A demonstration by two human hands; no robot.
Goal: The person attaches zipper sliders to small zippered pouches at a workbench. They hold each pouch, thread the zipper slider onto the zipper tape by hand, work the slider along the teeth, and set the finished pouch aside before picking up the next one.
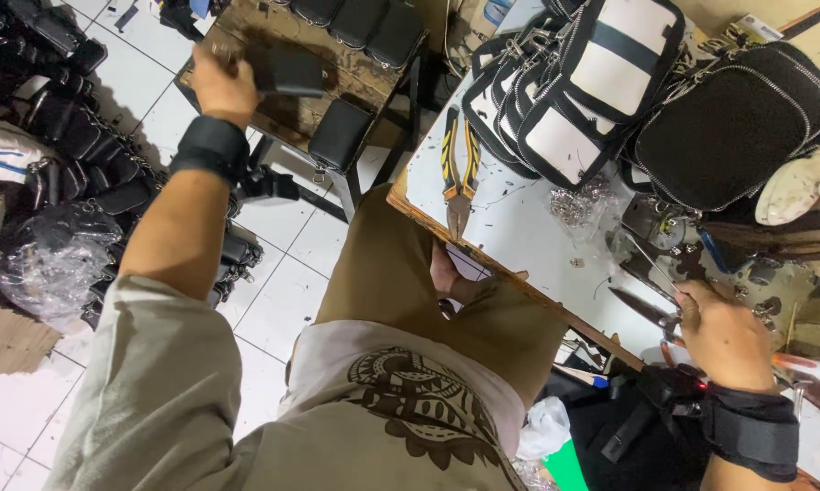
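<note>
Pliers [459, 173] lie on the white table [528, 245]. Your left hand [223, 86] grips a black pouch [287, 71] left of it. Your right hand [724, 332] clasps scissors [651, 309] at its far edge.

A pale grey T-shirt [155, 400] with dark tribal print, khaki shorts [401, 273], and black wristbands [211, 147] on both arms.

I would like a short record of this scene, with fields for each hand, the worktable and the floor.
left hand: the left hand is raised over a small wooden table and holds a black pouch
right hand: the right hand rests on the white worktable, gripping a metal tool
worktable items: yellow-handled pliers, black-and-white bags in a row, a black zip bag
floor: white tiles, with black pouches piled at the left
wrists: a black band on each
</note>
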